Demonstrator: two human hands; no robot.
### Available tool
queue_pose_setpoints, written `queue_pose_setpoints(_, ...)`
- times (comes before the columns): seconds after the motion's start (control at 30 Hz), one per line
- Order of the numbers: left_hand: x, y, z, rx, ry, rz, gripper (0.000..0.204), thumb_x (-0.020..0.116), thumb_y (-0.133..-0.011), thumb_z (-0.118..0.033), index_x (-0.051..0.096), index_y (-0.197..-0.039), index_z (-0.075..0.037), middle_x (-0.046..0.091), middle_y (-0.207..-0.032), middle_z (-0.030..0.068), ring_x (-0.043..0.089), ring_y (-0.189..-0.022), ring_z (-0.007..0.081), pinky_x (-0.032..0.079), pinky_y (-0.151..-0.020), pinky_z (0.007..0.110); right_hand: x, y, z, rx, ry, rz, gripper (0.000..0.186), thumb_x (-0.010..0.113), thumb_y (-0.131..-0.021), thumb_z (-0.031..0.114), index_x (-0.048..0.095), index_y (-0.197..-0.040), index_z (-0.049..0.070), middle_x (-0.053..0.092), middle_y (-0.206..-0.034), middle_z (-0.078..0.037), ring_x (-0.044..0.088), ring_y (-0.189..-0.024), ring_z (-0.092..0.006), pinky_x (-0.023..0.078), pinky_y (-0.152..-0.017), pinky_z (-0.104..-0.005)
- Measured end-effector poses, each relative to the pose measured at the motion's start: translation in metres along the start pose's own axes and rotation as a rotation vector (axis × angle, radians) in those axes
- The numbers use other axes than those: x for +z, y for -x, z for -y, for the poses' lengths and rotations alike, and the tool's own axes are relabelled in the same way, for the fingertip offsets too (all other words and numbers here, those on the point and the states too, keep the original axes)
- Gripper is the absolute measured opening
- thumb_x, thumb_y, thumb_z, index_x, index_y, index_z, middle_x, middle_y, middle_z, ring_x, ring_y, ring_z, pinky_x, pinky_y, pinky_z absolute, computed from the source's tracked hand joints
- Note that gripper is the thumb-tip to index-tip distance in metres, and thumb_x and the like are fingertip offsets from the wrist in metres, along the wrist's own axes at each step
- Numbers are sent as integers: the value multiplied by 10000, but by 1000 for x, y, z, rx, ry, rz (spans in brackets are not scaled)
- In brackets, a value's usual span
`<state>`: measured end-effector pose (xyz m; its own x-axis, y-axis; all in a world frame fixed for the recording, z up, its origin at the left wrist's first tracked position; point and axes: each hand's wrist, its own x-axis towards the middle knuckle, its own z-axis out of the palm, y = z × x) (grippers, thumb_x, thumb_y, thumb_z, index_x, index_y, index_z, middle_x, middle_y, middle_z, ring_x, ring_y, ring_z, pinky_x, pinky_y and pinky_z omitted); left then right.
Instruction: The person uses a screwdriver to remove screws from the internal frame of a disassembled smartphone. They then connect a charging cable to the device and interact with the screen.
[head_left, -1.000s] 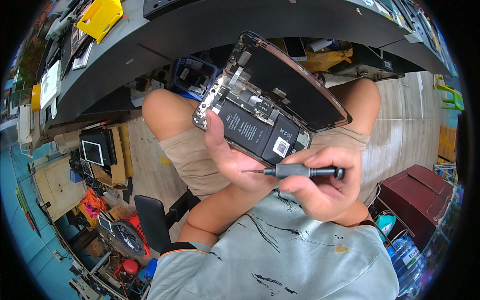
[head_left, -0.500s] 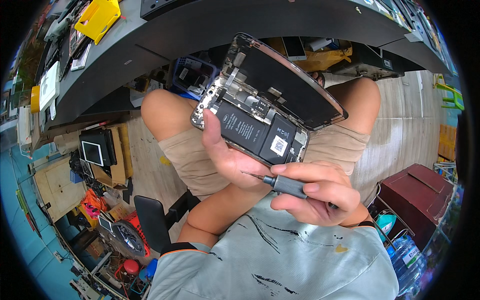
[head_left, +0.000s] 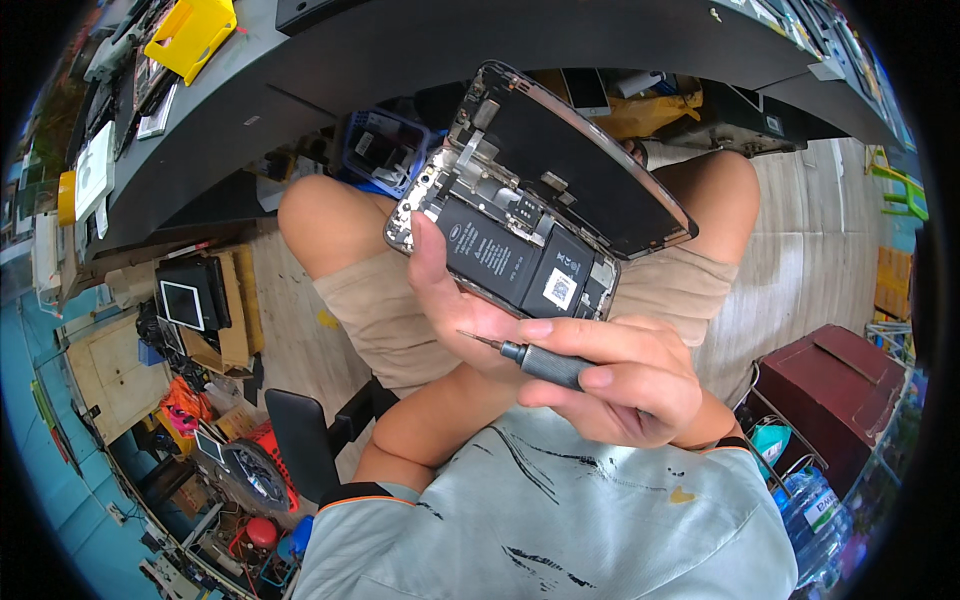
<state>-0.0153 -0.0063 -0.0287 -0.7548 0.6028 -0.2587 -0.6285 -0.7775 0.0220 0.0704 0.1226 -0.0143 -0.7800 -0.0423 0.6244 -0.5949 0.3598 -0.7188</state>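
Dark grey, the screwdriver [head_left: 553,367] is pinched in our right hand [head_left: 632,382], tip leftward, on the near side of the opened phone [head_left: 500,250]. Our left hand [head_left: 455,315] clasps that phone between our knees [head_left: 318,228], thumb at its left end, raised screen [head_left: 590,170] far right.

"What is the desk carrying?"
"The dark grey desk [head_left: 330,55] is curving across the top, and its left end is holding a yellow tray [head_left: 208,42]. A flat white box [head_left: 97,168] is lying near the edge."
"And the floor?"
"The plank floor [head_left: 785,255] is bearing a green stool [head_left: 905,188] at far right. An open cardboard box [head_left: 240,330] is sitting at left."
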Motion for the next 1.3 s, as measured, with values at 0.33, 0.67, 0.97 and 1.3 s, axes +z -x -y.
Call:
queue_pose_setpoints(0.33,-2,-8,-3,-69,-1,91,893,553,-1013,-798,554,-1543,-79,689,-1400,137,724,-1185,259,631,-938,398,6,-4,-6,-24,-72,-36,606,953,-863,5,500,-1265,10,747,-1192,-365,842,-969,-413,694,-696,-388)
queue_pose_setpoints(0.67,-2,-10,3,21,-36,116,880,538,-1038,-782,570,-1518,-46,705,-1386,161,741,-1182,275,650,-953,410,1,-3,-2,19,-42,35,611,929,-875,-26,470,-1277,6,737,-1198,-380,833,-1003,-441,711,-748,-418)
queue_pose_setpoints(0.97,3,-7,1,25,-23,79,891,515,-1034,-786,566,-1507,-32,709,-1356,164,755,-1142,270,662,-909,392,1,-5,-2,19,-34,31,612,931,-873,-28,476,-1280,14,741,-1206,-380,837,-991,-432,708,-738,-409)
queue_pose_setpoints(1.3,0,-7,0,37,20,137,861,501,-1066,-742,549,-1549,-31,691,-1423,175,735,-1224,286,644,-996,406,1,-4,-1,21,-39,27,606,936,-873,-15,484,-1274,26,748,-1197,-369,842,-968,-417,703,-709,-397)
